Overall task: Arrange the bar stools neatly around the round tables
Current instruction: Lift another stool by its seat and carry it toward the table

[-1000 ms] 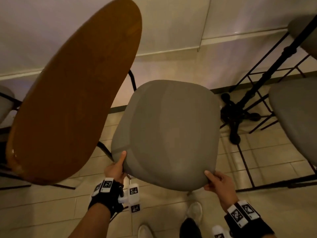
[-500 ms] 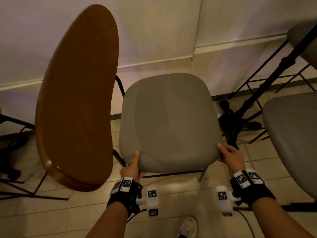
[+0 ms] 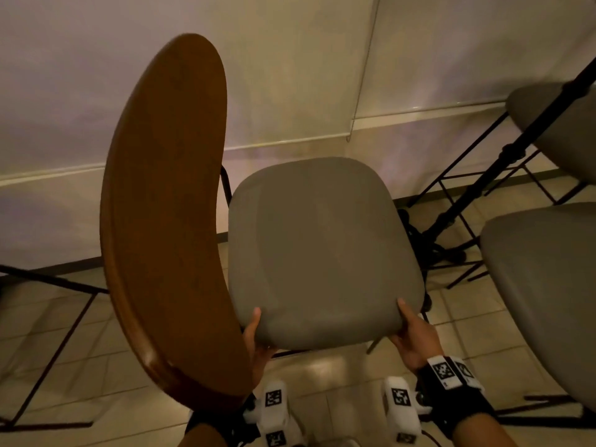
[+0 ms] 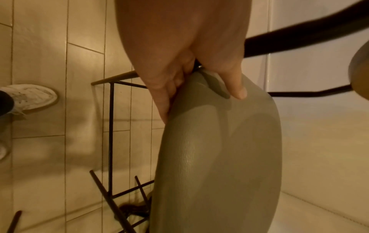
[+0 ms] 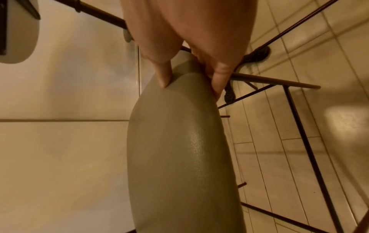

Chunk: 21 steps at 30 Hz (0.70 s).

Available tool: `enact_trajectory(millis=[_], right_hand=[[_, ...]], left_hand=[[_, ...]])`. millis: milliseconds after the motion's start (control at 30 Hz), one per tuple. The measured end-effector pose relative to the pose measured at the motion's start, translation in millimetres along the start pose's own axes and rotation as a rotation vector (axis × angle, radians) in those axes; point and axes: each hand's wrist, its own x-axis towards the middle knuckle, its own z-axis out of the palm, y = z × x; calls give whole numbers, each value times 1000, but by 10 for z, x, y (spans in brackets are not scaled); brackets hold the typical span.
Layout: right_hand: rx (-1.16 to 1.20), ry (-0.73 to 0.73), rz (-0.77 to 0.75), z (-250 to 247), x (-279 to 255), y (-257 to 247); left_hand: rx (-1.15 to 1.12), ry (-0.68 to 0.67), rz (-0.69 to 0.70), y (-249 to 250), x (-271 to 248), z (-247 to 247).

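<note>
Nearest the camera, the grey padded bar stool seat [image 3: 322, 250] is gripped at its two near corners. The left hand [image 3: 256, 341] is curled round the left corner, thumb laid on the top and fingers [image 4: 169, 88] tucked beneath the edge; the right hand [image 3: 414, 338] is closed on the right corner in the same way, thumb above and fingers [image 5: 218, 78] under. A hold at both corners is judged to allow the stool to be steered squarely rather than twisted. The seat is held just beside the rim of the brown round wooden table top [image 3: 167, 221], which overlaps the left wrist in the head view. Whether the thin black metal stool legs [image 4: 110, 138] rest on the pale tiled floor [image 3: 80, 366] cannot be told. Further right, two more grey stool seats [image 3: 548, 285] are seen round a black pedestal table base [image 3: 432, 243], well apart from the held one. Beyond, a pale wall [image 3: 290, 75] closes the scene.
</note>
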Motion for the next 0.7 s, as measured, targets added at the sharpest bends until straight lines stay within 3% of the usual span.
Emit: enact_trajectory(millis=[233, 700], right_hand=[[13, -9, -19, 37, 77, -81], [-69, 23, -56, 116, 795, -850]], left_hand=[[68, 152, 4, 33, 135, 131], [146, 199, 5, 22, 481, 1068]])
